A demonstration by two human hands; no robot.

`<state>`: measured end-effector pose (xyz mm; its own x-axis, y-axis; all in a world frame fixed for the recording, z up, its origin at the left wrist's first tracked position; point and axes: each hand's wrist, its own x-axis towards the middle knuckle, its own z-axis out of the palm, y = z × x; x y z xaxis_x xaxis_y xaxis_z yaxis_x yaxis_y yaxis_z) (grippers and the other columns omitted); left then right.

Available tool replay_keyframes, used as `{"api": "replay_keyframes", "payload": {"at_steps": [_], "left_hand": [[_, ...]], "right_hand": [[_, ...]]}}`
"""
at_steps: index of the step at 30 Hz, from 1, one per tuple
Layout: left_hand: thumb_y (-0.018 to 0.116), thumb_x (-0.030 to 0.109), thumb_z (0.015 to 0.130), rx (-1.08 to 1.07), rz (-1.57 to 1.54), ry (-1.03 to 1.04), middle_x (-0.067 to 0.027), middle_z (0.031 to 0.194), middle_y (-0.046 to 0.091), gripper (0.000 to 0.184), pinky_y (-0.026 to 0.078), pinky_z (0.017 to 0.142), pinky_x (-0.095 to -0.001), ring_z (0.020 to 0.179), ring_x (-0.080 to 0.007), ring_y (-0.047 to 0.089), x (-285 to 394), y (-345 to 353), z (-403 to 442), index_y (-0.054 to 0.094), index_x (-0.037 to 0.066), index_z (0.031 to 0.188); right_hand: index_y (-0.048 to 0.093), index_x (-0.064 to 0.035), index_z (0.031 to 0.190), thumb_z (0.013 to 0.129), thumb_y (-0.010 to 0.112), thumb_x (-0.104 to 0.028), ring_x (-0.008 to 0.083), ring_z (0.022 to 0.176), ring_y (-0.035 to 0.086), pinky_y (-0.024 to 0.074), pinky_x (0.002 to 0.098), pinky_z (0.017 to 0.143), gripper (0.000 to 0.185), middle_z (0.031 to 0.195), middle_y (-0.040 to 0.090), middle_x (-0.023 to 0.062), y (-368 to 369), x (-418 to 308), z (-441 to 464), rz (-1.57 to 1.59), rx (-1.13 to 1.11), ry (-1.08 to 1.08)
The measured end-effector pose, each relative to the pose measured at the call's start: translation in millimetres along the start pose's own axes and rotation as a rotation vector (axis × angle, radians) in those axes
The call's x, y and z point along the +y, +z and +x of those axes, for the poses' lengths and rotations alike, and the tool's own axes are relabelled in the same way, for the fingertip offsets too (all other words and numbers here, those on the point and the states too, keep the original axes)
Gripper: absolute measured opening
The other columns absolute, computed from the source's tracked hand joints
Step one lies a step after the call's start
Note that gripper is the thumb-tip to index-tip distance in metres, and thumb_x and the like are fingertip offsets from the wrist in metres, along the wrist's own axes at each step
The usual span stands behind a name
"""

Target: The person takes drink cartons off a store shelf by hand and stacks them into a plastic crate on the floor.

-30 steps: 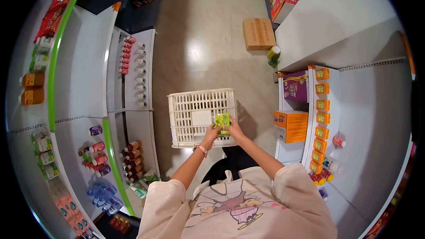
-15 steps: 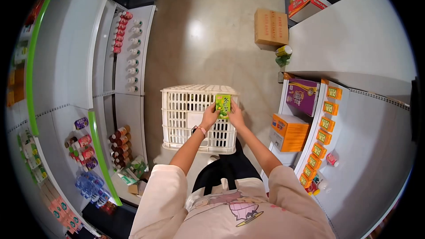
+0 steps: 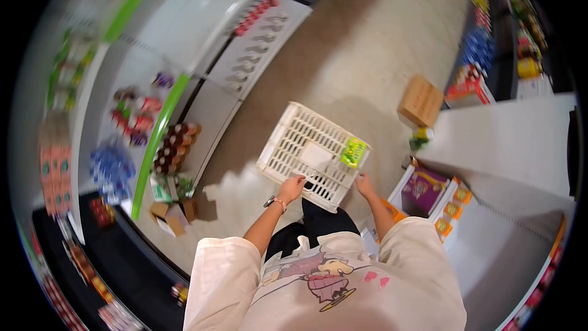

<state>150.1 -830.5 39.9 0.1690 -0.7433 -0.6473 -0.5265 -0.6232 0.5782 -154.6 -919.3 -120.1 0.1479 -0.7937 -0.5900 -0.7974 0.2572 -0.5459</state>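
A green drink carton (image 3: pixel 353 152) with dark lettering lies on the right part of the slotted top of a white plastic crate (image 3: pixel 315 154). My left hand (image 3: pixel 291 189) is over the crate's near edge, its fingers loosely bent and nothing visible in them. Beside the crate's right edge, below the carton, is my right hand (image 3: pixel 365 186); its fingers are partly curled, and no held thing shows. Both hands are apart from the carton. A dark watch and a band are on my left wrist.
Shelves on the left hold brown-capped bottles (image 3: pixel 176 147) and blue-wrapped water bottles (image 3: pixel 112 171). A cardboard carton (image 3: pixel 421 101) stands on the floor at the right. Past it are a purple box (image 3: pixel 422 189) and orange packs (image 3: pixel 452 210). An open cardboard box (image 3: pixel 171 217) sits lower left.
Both hands have let go of the green carton, which now rests on the crate, and have drawn back toward my body. The view has turned, so the crate and shelves appear tilted.
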Motion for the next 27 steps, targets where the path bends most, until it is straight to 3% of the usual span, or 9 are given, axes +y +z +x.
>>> {"api": "replay_keyframes", "payload": {"at_steps": [5,7,8,13,19,23,24,25,27], "left_hand": [[0.05,0.017,0.084,0.359,-0.323,-0.15,-0.0135,0.093,0.065,0.029,0.048,0.074,-0.0319,0.084,-0.0243,0.062,-96,-20,-99,0.058,0.003,0.108],[0.048,0.013,0.084,0.532,-0.496,-0.199,-0.0144,0.094,0.065,0.029,0.048,0.074,-0.0304,0.083,-0.0223,0.062,-143,-10,-145,0.057,0.002,0.109],[0.049,0.012,0.083,0.624,-0.634,-0.227,-0.0143,0.092,0.065,0.028,0.048,0.073,-0.0307,0.082,-0.0223,0.062,-172,4,-168,0.057,0.002,0.109],[0.051,0.008,0.081,0.947,-1.125,-0.436,-0.0119,0.086,0.065,0.028,0.048,0.068,-0.0286,0.075,-0.018,0.06,-287,126,-297,0.057,0.002,0.108],[0.051,0.016,0.079,1.123,-1.173,-0.855,-0.0118,0.076,0.064,0.026,0.047,0.063,-0.0295,0.069,-0.0178,0.06,-319,331,-462,0.063,0.001,0.097],[0.051,0.018,0.084,1.156,-1.412,-1.014,-0.0119,0.081,0.065,0.029,0.049,0.057,-0.0267,0.066,-0.017,0.06,-295,451,-532,0.059,-0.001,0.104],[0.051,0.018,0.083,1.199,-1.454,-1.069,-0.0124,0.081,0.065,0.029,0.049,0.056,-0.027,0.065,-0.0175,0.061,-280,470,-547,0.06,-0.001,0.103],[0.052,0.018,0.081,1.235,-1.495,-1.123,-0.0129,0.08,0.065,0.029,0.049,0.056,-0.0274,0.064,-0.018,0.061,-266,489,-557,0.061,-0.001,0.101],[0.051,0.018,0.08,1.153,-1.428,-1.179,-0.0129,0.079,0.065,0.029,0.049,0.055,-0.0279,0.063,-0.0185,0.061,-254,544,-573,0.062,-0.002,0.098]], "right_hand": [[0.061,-0.0026,0.096,0.079,0.053,-0.026,0.0327,0.093,0.058,0.0448,0.0397,0.081,0.029,0.094,0.062,0.02,-6,-43,-56,-0.235,-0.321,-0.292],[0.062,-0.005,0.095,0.078,0.053,-0.026,0.0335,0.092,0.059,0.0454,0.0403,0.08,0.028,0.093,0.062,0.0197,18,-54,-73,-0.314,-0.427,-0.255],[0.062,-0.0062,0.095,0.078,0.053,-0.026,0.0338,0.091,0.059,0.0457,0.0406,0.079,0.028,0.092,0.063,0.0196,35,-63,-85,-0.355,-0.479,-0.229],[0.062,-0.0085,0.098,0.079,0.054,-0.029,0.0324,0.09,0.06,0.0464,0.0389,0.08,0.029,0.092,0.063,0.0179,99,-123,-164,-0.682,-0.594,-0.529],[0.062,-0.011,0.097,0.08,0.054,-0.029,0.0325,0.092,0.059,0.0457,0.0372,0.083,0.026,0.093,0.064,0.0152,178,-172,-279,-0.721,-0.824,-0.686],[0.063,-0.0068,0.098,0.08,0.056,-0.027,0.0269,0.081,0.062,0.0478,0.0347,0.076,0.028,0.086,0.065,0.0129,251,-134,-262,-0.684,-0.978,-0.766],[0.063,-0.0036,0.097,0.08,0.056,-0.024,0.0206,0.074,0.061,0.0475,0.0307,0.071,0.028,0.08,0.065,0.0108,246,-150,-288,-0.635,-0.951,-0.646],[0.061,-0.0063,0.1,0.084,0.054,-0.024,0.0145,0.061,0.055,0.0447,0.0259,0.052,0.025,0.077,0.062,0.005,256,-145,-285,-0.587,-0.935,-0.586],[0.059,-0.0082,0.101,0.084,0.053,-0.028,0.0147,0.059,0.053,0.0436,0.0267,0.051,0.026,0.076,0.061,0.0045,265,-148,-281,-0.659,-1.02,-0.395]]}}
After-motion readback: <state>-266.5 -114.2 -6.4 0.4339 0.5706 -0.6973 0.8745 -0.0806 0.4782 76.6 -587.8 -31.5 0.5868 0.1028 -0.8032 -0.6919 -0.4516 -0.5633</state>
